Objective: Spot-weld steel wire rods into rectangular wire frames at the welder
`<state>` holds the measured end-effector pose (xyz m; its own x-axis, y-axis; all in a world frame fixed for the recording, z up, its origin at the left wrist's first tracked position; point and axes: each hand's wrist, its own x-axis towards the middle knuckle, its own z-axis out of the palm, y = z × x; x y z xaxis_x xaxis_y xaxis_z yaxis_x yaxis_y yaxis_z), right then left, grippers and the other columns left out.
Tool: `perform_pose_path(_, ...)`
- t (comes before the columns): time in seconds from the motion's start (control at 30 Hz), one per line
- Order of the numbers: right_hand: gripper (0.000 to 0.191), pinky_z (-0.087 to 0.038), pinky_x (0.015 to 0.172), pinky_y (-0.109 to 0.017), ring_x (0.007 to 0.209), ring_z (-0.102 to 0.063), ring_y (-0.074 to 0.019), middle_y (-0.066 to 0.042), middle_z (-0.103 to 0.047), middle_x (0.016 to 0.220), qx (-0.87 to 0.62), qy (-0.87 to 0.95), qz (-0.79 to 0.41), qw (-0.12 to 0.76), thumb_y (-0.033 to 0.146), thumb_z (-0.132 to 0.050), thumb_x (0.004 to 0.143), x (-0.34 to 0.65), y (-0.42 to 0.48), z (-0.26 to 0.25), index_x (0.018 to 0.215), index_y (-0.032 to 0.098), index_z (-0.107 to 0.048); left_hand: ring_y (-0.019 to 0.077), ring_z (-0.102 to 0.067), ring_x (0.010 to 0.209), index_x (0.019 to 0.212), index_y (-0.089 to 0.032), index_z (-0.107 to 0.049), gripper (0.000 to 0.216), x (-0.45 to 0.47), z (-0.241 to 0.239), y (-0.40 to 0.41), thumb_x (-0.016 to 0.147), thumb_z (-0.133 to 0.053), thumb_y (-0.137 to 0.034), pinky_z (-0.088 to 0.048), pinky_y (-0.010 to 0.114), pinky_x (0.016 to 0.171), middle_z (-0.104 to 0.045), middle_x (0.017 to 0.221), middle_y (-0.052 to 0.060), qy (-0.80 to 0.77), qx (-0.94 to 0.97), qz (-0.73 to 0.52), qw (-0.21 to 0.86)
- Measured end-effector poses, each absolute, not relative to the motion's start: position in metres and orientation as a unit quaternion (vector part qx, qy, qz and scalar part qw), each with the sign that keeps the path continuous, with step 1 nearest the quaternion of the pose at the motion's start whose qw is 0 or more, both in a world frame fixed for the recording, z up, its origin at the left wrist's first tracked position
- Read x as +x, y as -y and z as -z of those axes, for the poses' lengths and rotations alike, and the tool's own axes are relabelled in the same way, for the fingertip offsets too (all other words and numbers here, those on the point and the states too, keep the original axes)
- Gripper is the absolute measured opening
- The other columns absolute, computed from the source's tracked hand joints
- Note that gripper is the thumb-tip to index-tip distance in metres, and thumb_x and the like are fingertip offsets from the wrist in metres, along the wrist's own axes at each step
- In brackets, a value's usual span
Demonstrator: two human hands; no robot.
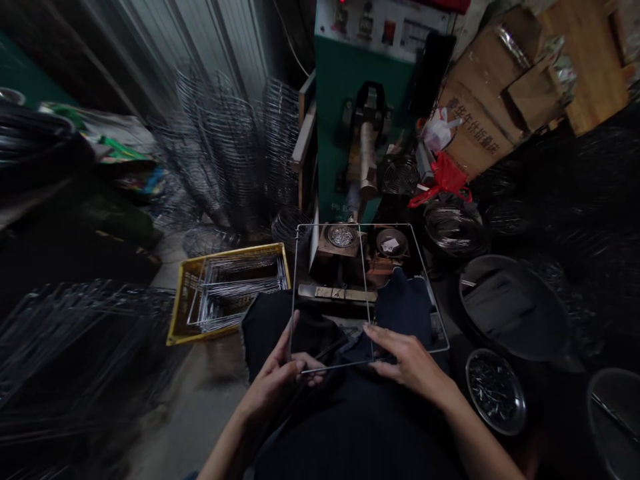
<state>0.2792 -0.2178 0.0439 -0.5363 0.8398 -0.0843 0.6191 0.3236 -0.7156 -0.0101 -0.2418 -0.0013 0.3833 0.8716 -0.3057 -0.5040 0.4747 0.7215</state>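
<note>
A rectangular wire frame (295,267) with a wire across its middle is held over my lap. My left hand (283,363) is closed around its near left corner, with the index finger along the side wire. My right hand (407,357) pinches the middle wire near its lower end, thumb and fingers on either side. Beyond the frame, partly seen through it, a round dish of small metal pieces (342,235) sits on the green machine's (330,133) work stand. Beside it is a second, darker dish (391,244).
On the left stands a yellow crate (175,320) of wire frames, with tall stacks of wire rings (225,140) behind it. To the right are a large dark basin (510,307) and a bowl of small metal parts (495,392). Cardboard boxes (480,100) lean at the back right.
</note>
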Motion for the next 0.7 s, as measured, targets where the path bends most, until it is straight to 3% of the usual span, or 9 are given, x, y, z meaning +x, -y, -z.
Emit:
perform_pose_path(0.3,0.077,-0.044,0.107,-0.034,0.131,-0.048,-0.0221,-0.002,-0.044,0.148,-0.455,0.797,-0.369,0.151,0.013,-0.068,0.081,0.279,0.215,-0.042,0.148,0.033,-0.035,0.0218,-0.067,0.070,0.150,-0.023,0.016,0.103,-0.014,0.002,0.238,0.083,-0.061,-0.026,-0.048,0.030,0.064,-0.073,0.083,0.012,-0.352,0.277,-0.429,0.784)
perform_pose_path(0.43,0.076,-0.041,0.110,-0.037,0.131,-0.047,-0.0229,-0.002,-0.046,0.146,-0.450,0.800,-0.364,0.162,0.013,-0.069,0.081,0.279,0.213,-0.042,0.147,0.033,-0.036,0.0200,-0.066,0.068,0.153,-0.025,0.008,0.098,-0.013,-0.003,0.236,0.083,-0.062,-0.025,-0.048,0.029,0.064,-0.073,0.083,0.011,-0.363,0.262,-0.436,0.781)
perform_pose_path(0.57,0.076,-0.048,0.103,-0.034,0.123,-0.056,-0.0224,-0.003,-0.043,0.148,-0.457,0.792,-0.374,0.157,0.013,-0.067,0.082,0.278,0.213,-0.046,0.148,0.034,-0.035,0.0198,-0.066,0.068,0.154,-0.024,-0.002,0.092,-0.014,-0.007,0.237,0.084,-0.062,-0.025,-0.049,0.029,0.065,-0.073,0.083,0.012,-0.365,0.250,-0.428,0.788)
perform_pose_path(0.7,0.072,-0.047,0.104,-0.036,0.125,-0.054,-0.0226,-0.002,-0.046,0.146,-0.458,0.794,-0.363,0.168,0.015,-0.066,0.084,0.275,0.215,-0.042,0.147,0.034,-0.036,0.0205,-0.068,0.073,0.154,-0.026,0.001,0.092,-0.016,-0.002,0.238,0.085,-0.060,-0.022,-0.050,0.029,0.067,-0.073,0.087,0.011,-0.356,0.256,-0.420,0.794)
